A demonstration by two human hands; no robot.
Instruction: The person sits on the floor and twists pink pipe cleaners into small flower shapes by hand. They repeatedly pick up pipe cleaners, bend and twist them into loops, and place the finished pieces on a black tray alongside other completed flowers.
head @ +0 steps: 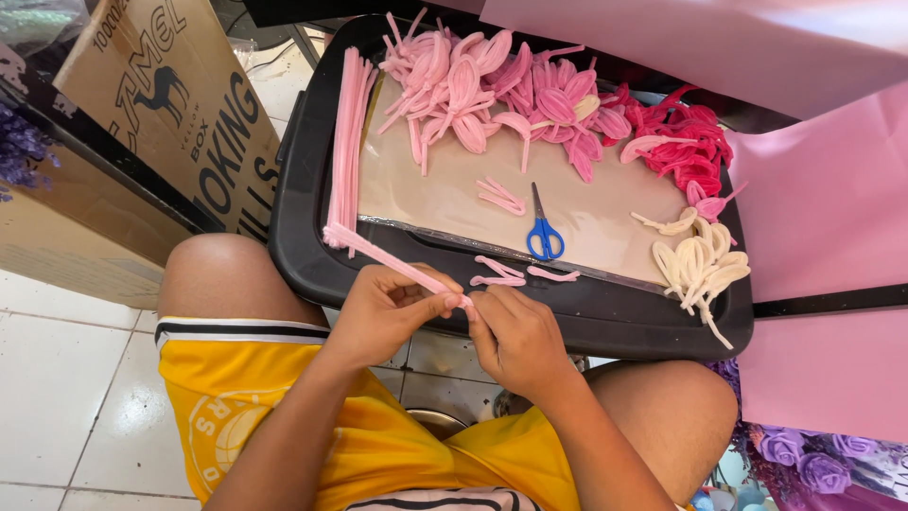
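A long, fuzzy pale-pink pipe cleaner (pixel 388 259) ran from the black plastic tray's (pixel 303 255) left rim down to the left hand (pixel 378 317), whose fingers were pinched on it — its near end reached the right hand (pixel 515 336), also pinched on it, just in front of the tray's front edge. Farther right lay small blue-handled scissors (pixel 544 232) and cream-coloured pipe-cleaner petal loops (pixel 700 265).

Bright, even daylight; sharp focus, soft shadows, slight wide-angle bending.
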